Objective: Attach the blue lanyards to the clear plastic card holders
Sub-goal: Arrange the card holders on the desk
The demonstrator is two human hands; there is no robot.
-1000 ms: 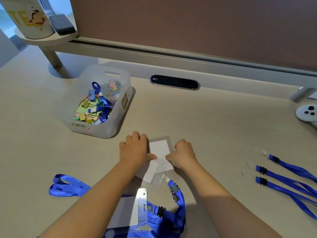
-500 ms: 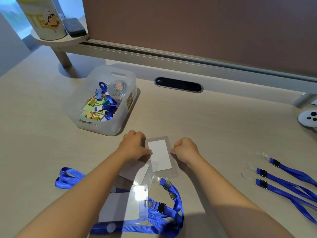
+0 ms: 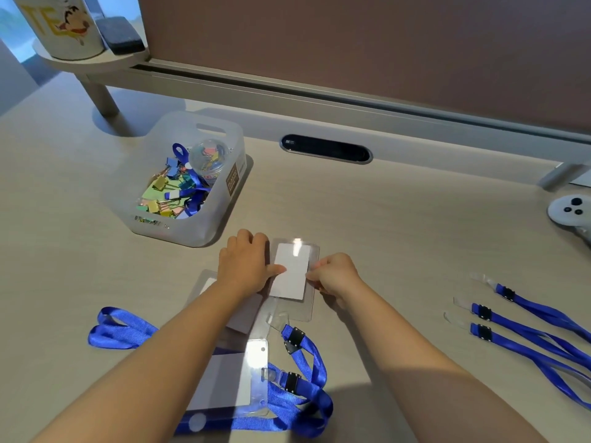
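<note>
Clear card holder (image 3: 292, 273) with white insert, flat on the desk (image 3: 399, 238). Left hand (image 3: 246, 266) presses its left edge, thumb on the insert; right hand (image 3: 334, 276) pinches its right edge. Translucent bin (image 3: 188, 177) of binder clips beyond-left of the holder; three blue lanyards (image 3: 524, 321) well right; a lanyard-fitted holder (image 3: 230, 378) nearer the viewer.

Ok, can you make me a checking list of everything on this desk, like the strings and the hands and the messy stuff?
Surface: beige desk, no spills seen.
Job's things: card holder under both hands; finished holder on attached lanyard; three loose lanyards at right.
Clutter: bin of clips; white controller.
Grippers: left hand and right hand pinch the holder's edges.
Cables: nothing seen.
Surroundings: brown partition; mug on shelf.
</note>
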